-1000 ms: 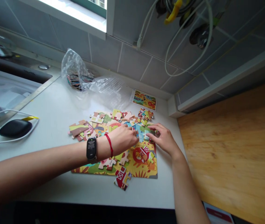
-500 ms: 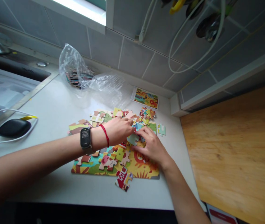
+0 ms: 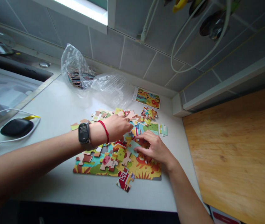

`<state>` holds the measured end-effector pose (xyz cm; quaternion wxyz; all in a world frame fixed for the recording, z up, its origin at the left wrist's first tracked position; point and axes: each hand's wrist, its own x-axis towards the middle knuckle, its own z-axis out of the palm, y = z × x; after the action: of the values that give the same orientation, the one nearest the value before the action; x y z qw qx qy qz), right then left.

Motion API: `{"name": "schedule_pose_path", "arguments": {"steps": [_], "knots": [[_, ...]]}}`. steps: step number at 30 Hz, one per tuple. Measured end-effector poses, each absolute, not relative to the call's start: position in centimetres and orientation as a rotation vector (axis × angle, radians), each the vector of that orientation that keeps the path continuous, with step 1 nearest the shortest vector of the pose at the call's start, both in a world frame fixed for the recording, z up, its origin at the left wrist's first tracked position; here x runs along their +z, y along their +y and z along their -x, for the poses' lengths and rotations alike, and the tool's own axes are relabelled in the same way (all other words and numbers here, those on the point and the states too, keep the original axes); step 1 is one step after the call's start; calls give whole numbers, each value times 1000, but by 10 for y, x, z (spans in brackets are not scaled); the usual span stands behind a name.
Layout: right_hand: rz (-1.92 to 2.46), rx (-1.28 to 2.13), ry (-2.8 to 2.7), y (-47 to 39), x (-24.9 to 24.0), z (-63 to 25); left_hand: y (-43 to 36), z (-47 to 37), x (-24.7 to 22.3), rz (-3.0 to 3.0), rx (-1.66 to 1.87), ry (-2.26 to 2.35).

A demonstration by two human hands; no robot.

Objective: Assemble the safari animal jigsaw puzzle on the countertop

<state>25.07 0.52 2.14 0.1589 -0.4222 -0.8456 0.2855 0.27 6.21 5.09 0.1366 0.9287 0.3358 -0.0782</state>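
A colourful jigsaw puzzle (image 3: 92,169) lies on the white counter, with many loose pieces scattered over it. My left hand (image 3: 119,127), wearing a watch (image 3: 84,133) and a red cord bracelet (image 3: 104,130), reaches across the pile. Its fingers are bent down among the pieces, and the fingertips are partly hidden. Right of it, my right hand (image 3: 155,145) pinches a pale green puzzle piece (image 3: 133,148) between thumb and fingers. A cow piece (image 3: 109,163) rests on the puzzle below the hands. One red barn piece (image 3: 124,179) overlaps the puzzle's near edge.
Behind the puzzle lie a clear plastic bag (image 3: 109,85) with stacked pieces and a small picture card (image 3: 147,97). A pale piece (image 3: 163,129) sits to the right. Left are a black device (image 3: 17,128) with a white cable and a sink (image 3: 29,73). A wooden board (image 3: 235,146) stands right.
My left hand has shifted slightly left and down, apart from my right hand. My right hand has moved a little right, and the pale green piece by it is now lower and turned.
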Motion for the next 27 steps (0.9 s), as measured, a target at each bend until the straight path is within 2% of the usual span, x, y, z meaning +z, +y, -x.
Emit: {"name": "schedule_pose_path", "arguments": {"steps": [12,20,27], "knots": [[1173,558,-2317,3,15,-241,68,9,58,-2641,-221,1023],[1070,618,-2392,3,12,-240,68,10,58,-2576,-311,993],[1121,618,-2345,2,16,-237,71,9,60,-2580,-235,1014]]}}
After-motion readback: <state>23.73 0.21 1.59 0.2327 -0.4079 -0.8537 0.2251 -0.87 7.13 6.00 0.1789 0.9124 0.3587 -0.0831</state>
